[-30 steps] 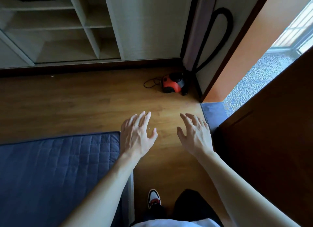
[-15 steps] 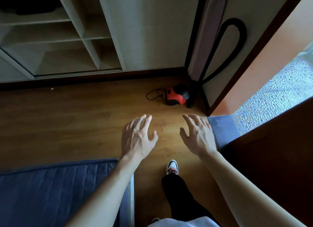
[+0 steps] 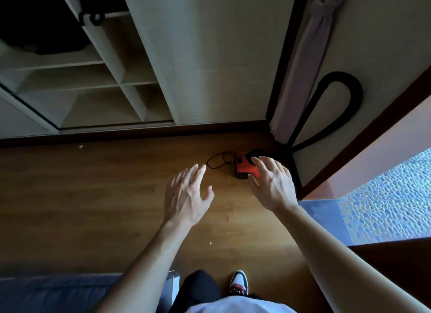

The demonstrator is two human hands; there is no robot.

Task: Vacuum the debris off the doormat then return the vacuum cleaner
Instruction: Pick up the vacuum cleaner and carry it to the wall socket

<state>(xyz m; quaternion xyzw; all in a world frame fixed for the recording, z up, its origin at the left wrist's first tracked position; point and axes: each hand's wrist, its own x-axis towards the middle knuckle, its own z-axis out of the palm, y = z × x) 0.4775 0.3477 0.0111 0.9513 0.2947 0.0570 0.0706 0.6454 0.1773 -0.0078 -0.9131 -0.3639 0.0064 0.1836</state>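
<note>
A small red and black vacuum cleaner [image 3: 243,167] sits on the wooden floor in the corner by the wall, with its thin black cord [image 3: 218,161] looped to its left and its thick black hose [image 3: 331,112] arching up the wall. My right hand [image 3: 271,184] is spread open just in front of the vacuum and covers part of it; contact cannot be told. My left hand [image 3: 186,196] hovers open over bare floor, left of the vacuum. A grey mat [image 3: 324,211] lies at the doorway on the right; debris on it is not visible.
An open white wardrobe with shelves [image 3: 98,79] fills the back. A tied-back curtain [image 3: 303,63] hangs in the corner. A blue quilted bed edge [image 3: 58,291] is at the lower left. A dark door [image 3: 391,266] stands lower right beside a pebbled outdoor floor [image 3: 391,196]. White specks [image 3: 210,243] dot the floor.
I have stepped toward the corner, so the vacuum is closer. Both hands have reached forward, the right one now in front of the vacuum. The bed has slid to the bottom edge.
</note>
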